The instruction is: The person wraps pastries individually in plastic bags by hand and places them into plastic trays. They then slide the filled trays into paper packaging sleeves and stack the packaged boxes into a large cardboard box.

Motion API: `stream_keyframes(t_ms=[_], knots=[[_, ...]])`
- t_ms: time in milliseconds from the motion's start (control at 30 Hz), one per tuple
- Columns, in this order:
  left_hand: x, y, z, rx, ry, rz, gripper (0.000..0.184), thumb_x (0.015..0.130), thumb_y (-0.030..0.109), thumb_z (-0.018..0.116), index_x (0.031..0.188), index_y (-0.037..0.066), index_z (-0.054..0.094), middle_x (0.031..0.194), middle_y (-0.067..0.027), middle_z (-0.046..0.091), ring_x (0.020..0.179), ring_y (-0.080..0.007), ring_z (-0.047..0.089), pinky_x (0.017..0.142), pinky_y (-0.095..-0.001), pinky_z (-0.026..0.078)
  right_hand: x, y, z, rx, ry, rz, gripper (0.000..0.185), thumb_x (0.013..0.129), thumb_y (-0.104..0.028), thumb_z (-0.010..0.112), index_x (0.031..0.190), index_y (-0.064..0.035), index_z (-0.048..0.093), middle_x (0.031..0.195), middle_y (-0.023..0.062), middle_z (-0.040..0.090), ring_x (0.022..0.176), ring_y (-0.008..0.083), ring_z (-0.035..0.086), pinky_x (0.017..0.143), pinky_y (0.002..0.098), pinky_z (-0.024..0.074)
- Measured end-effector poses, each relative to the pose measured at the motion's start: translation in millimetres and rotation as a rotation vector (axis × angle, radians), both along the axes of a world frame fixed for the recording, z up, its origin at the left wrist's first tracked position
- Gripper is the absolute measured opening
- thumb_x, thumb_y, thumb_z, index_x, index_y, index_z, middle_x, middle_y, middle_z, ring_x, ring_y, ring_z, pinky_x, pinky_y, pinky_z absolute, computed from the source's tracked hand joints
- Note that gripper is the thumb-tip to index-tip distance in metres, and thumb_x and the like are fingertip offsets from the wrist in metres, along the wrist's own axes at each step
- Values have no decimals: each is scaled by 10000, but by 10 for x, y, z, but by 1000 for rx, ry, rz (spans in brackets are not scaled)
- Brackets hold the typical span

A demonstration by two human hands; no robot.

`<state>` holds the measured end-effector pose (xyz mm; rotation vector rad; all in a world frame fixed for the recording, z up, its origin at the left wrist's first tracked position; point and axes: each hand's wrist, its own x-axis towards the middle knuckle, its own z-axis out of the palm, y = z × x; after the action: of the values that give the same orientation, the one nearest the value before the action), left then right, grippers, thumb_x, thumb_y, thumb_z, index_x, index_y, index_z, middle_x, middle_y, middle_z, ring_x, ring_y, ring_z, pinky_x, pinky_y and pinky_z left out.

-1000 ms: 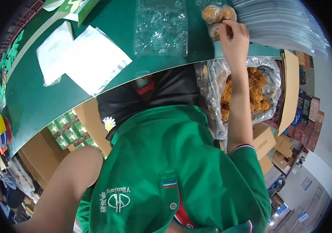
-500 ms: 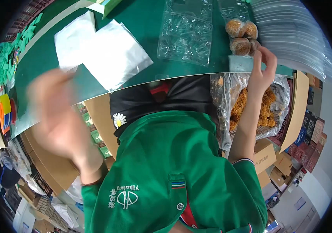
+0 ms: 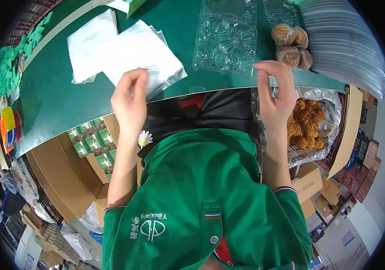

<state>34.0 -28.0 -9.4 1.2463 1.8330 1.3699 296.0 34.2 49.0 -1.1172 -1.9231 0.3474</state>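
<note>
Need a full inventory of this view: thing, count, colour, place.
Table: 1, green, across top
Moulded tray: 1, clear, table centre
Wrapped balls: 4, brown, right of moulded tray
Plastic stack: 1, clear, table's right
White packets: 2 piles, white, left of moulded tray
Carton: 1, green, top edge
Scraps: many, green, far left
Liner: 1, clear, below table, right
Shaggy clumps: uncountable, golden brown, in liner
Cardboard boxes: several, brown, both sides
Printed packs: several, green, below table, left
Shirt: 1, green, worn
Trousers: 1 pair, black, worn
Left hand: 1, bare, at white packets' near edge
Right hand: 1, bare, near moulded tray's near right corner
</note>
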Motion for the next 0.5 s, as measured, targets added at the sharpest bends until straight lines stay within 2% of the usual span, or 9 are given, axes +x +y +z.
stream_keyframes(t_ms=[67,167,200,300,367,467,500], knots=[[-70,-38,39,-31,-270,60,164,960,166,597,949,6,628,900,1,634,828,-57,537,753,-207,419,-70,-43,-13,-61,44,21,146,790,60,612,898,-35,633,866,96,631,818,260,577,745,338,442],[-87,-12,161,23,-445,156,178,962,172,595,973,-3,625,904,-8,637,813,-65,537,759,-204,414,-243,-117,-18,-130,87,80,138,792,30,626,909,-43,632,872,100,629,820,273,576,748,347,444],[-76,10,214,50,-468,173,154,965,151,580,1029,17,621,919,-12,627,839,-92,553,756,-220,426,-317,-124,-15,-152,77,141,137,793,14,634,918,-41,625,882,101,624,824,279,575,756,354,444],[-126,61,247,189,-543,184,145,961,126,581,1012,-6,612,969,-39,625,883,-103,554,801,-243,431,-633,-158,-31,-245,129,269,146,799,-26,648,939,-41,610,908,99,609,839,296,572,784,375,444],[-128,78,251,218,-649,166,134,957,110,582,1004,-12,610,991,-56,626,917,-113,557,835,-263,434,-838,-185,-90,-414,262,346,202,805,-81,683,984,-47,595,948,85,606,851,248,579,748,349,466],[-87,66,266,200,-739,130,127,956,110,585,1001,-4,614,981,-56,630,916,-118,564,829,-258,440,-1150,-156,-213,-490,338,428,297,826,-146,697,1063,-42,552,941,90,603,822,226,576,702,328,471],[-76,54,274,186,-772,130,125,956,110,585,998,-4,614,979,-57,631,917,-119,566,827,-255,441,-1238,-152,-211,-546,375,432,278,831,-147,692,1046,-37,553,927,90,603,815,223,575,697,326,470]])
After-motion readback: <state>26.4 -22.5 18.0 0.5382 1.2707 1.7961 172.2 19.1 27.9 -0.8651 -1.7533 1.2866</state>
